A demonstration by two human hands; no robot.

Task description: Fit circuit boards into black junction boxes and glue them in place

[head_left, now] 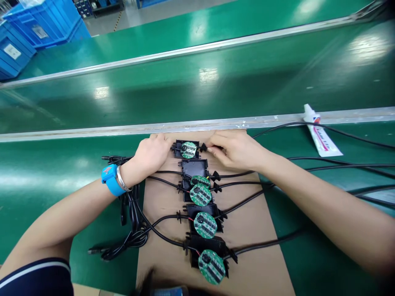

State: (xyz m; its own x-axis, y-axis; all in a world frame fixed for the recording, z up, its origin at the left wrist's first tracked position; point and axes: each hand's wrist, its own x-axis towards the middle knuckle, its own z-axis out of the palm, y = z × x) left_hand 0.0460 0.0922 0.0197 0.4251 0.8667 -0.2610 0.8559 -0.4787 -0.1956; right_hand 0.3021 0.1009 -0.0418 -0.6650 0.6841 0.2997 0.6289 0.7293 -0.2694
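A row of small black plastic cases, each with a round green circuit board and black cables at its sides, runs down a cardboard sheet (247, 255). At the far end, one circuit board (188, 150) lies in its black case (178, 153). My left hand (153, 154) is closed at that case's left side, around the black cable there; its fingertips are partly hidden. On the right side, my right hand (233, 149) pinches the other black cable just behind its strain relief (203, 147). Nearer me, another board (205, 225) rests tilted over its case.
Coiled black cables (132, 218) lie left of the cardboard. A white tube (322, 137) rests at the right, with a cable crossing it. Beyond a metal rail (123, 128) is a green belt (154, 94). Blue crates (46, 24) stand at the far left.
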